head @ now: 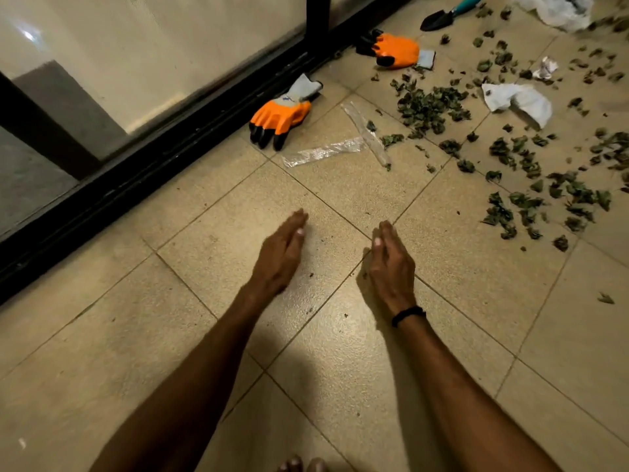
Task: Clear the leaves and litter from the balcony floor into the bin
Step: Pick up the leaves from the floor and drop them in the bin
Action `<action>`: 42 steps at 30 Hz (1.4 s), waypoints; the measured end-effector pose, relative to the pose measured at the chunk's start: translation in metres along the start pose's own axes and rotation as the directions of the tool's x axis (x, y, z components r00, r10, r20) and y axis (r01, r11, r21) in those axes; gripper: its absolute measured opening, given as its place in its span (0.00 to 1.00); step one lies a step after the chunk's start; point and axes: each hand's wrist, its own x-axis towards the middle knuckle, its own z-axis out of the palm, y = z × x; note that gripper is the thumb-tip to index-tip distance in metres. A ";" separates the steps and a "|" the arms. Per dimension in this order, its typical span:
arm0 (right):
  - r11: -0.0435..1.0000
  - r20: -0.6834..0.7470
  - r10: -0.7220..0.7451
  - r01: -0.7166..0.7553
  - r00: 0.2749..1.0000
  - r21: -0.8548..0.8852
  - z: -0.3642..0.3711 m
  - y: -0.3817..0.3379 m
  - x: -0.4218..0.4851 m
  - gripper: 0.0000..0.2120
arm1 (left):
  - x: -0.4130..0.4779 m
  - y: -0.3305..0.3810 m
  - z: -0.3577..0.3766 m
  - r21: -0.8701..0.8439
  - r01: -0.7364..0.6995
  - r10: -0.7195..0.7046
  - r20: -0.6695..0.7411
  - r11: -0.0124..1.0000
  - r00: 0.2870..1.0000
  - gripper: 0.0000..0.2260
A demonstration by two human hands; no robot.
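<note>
Dry green leaves lie scattered over the beige floor tiles at the upper right, thickest in one heap. Among them are a white crumpled paper, a small paper ball and two clear plastic strips. My left hand and my right hand reach forward over a bare tile, fingers straight and together, holding nothing. They stay well short of the leaves. No bin is in view.
Two orange work gloves lie by the black sliding-door track on the left. A black trowel with a teal handle and a white plastic bag sit at the top right. My toes show at the bottom edge.
</note>
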 end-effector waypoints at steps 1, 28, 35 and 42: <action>0.999 0.019 0.001 0.000 1.000 -0.043 -0.001 0.004 0.011 0.23 | 0.012 -0.002 -0.006 0.024 0.014 -0.013 -0.018 1.000 1.000 0.19; 0.895 -0.079 0.069 -0.097 0.994 -0.436 0.046 0.011 -0.075 0.31 | -0.081 -0.019 0.019 0.479 0.309 -0.152 -0.338 0.821 0.929 0.26; 0.942 -0.010 -0.027 0.023 1.000 -0.336 0.036 0.014 -0.074 0.30 | -0.114 -0.011 0.045 0.619 0.114 -0.083 -0.080 0.777 0.993 0.27; 0.856 0.081 -0.067 0.099 0.994 -0.507 0.030 0.018 -0.083 0.31 | -0.104 -0.014 0.029 0.614 0.300 -0.159 -0.275 0.730 0.948 0.27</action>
